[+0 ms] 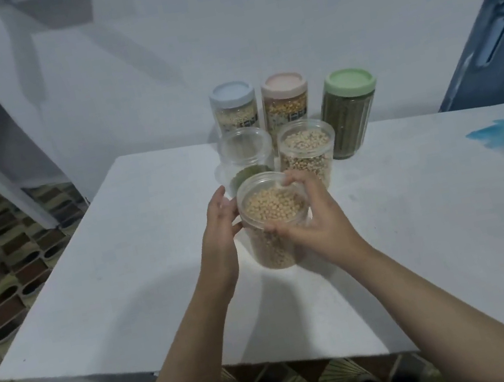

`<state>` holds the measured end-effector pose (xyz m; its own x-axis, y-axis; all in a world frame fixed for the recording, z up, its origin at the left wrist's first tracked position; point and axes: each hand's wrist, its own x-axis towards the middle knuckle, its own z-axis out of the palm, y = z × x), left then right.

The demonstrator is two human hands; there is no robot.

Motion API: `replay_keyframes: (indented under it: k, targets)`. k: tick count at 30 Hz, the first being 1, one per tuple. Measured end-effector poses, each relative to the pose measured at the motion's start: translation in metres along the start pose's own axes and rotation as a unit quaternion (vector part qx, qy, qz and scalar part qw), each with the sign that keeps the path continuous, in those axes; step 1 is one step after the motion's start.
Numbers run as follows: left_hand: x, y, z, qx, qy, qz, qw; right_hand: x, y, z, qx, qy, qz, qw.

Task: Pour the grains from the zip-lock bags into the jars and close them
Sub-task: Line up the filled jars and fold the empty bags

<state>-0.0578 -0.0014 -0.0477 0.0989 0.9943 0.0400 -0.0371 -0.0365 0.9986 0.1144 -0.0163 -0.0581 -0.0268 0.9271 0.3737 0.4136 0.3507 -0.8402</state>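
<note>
Three jars at the back of the white counter (pixel 419 228) look finished: the blue-lidded jar (pixel 233 106), the pink-lidded jar (pixel 286 99) and the green-lidded jar (pixel 350 112) each stand upright, filled and capped. In front of them two more jars have no lids. The open jar on the right (pixel 307 152) is filled nearly to the rim with pale beans. The open jar on the left (pixel 245 153) seems to hold only a low layer of something green, though the clear wall and the blur make that hard to judge.

Nearest the person stands the front jar (pixel 272 221), filled with round yellowish grains and also uncapped. The left hand (pixel 219 230) rests against its left side with fingers mostly straight, touching the wall. The right hand (pixel 310 214) curls around the right side, thumb low on the front and fingertips up at the rim, so it grips the jar.

By my reading the task is past its midpoint: three jars closed, two more filled but needing lids, and one probably needing more grain. No loose lids and no zip-lock bags show anywhere in view, so where the remaining caps and grain come from cannot be told.
</note>
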Motion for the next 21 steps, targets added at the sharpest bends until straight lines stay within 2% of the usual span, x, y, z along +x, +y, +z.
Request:
replay_keyframes:
  k: [4, 6, 8, 10, 12, 14, 15, 16, 18, 19, 21]
  targets:
    - [0.001, -0.011, -0.023, 0.036, -0.189, -0.004, 0.981, 0.016, -0.003, -0.022, -0.06, -0.129, -0.001, 0.99]
    - [0.004, -0.015, -0.022, 0.073, -0.214, 0.01, 0.974, 0.026, -0.012, -0.034, -0.09, -0.184, 0.017, 0.979]
    - [0.008, -0.017, -0.016, 0.088, -0.192, 0.023, 0.977, 0.027, -0.018, -0.028, -0.126, -0.15, 0.029, 0.98]
    - [0.012, -0.018, -0.012, 0.096, -0.179, 0.04, 0.978, 0.014, -0.026, -0.006, -0.168, -0.058, 0.065, 0.982]
    - [0.014, -0.018, -0.013, 0.102, -0.187, 0.048, 0.976, 0.002, -0.035, 0.005, -0.189, 0.012, 0.098, 0.977]
    - [0.016, -0.018, -0.014, 0.1, -0.215, 0.038, 0.971, 0.001, -0.041, -0.009, -0.188, 0.074, 0.077, 0.976]
    - [0.018, -0.018, -0.014, 0.098, -0.231, 0.031, 0.967, 0.004, -0.04, -0.021, -0.177, 0.073, 0.063, 0.979]
    - [0.018, -0.019, -0.014, 0.096, -0.245, 0.027, 0.964, 0.007, -0.037, -0.03, -0.159, 0.038, 0.058, 0.985]
    - [0.02, -0.019, -0.013, 0.09, -0.264, 0.024, 0.96, 0.007, -0.029, -0.034, -0.133, -0.086, 0.068, 0.985]
    - [0.02, -0.019, -0.012, 0.085, -0.267, 0.024, 0.96, 0.005, -0.025, -0.03, -0.142, -0.117, 0.061, 0.981]
    - [0.018, -0.021, -0.008, 0.086, -0.256, 0.033, 0.962, -0.001, -0.017, -0.018, -0.186, -0.079, 0.047, 0.978]
